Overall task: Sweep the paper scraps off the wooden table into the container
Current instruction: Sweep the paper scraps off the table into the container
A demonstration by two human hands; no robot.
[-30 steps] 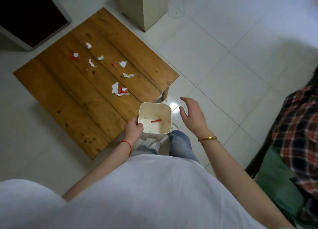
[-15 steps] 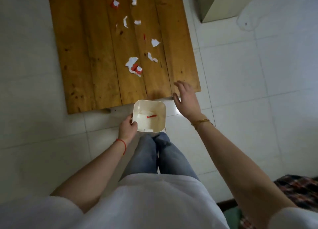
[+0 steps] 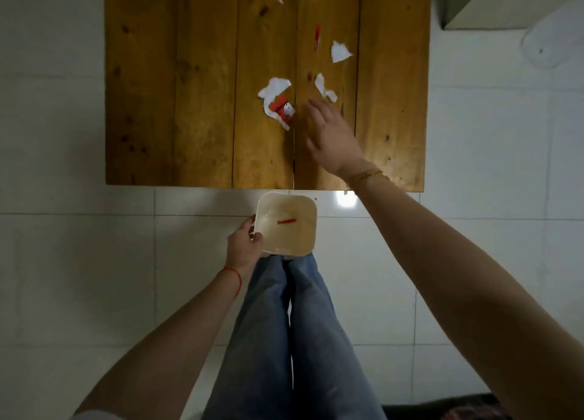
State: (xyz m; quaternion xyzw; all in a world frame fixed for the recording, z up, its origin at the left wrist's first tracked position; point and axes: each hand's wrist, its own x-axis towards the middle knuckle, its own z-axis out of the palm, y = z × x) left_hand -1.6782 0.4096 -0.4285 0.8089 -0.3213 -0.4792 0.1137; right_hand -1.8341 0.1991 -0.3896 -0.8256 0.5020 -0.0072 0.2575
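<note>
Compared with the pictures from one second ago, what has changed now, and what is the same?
The right hand moved forward from beside the container, over the floor, onto the wooden table, open, next to the nearest paper scraps. Nothing was grasped or released. The left hand still holds the container below the table edge; the scraps lie unmoved.

One head-worn camera looks steeply down, seemingly from standing height, at the wooden table (image 3: 202,104).

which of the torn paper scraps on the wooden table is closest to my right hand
The narrow white paper strip just beyond the right hand; its near end almost meets the fingertips. The crumpled white-and-red scrap sits farther left; the remaining scraps lie farther up the table.
</note>
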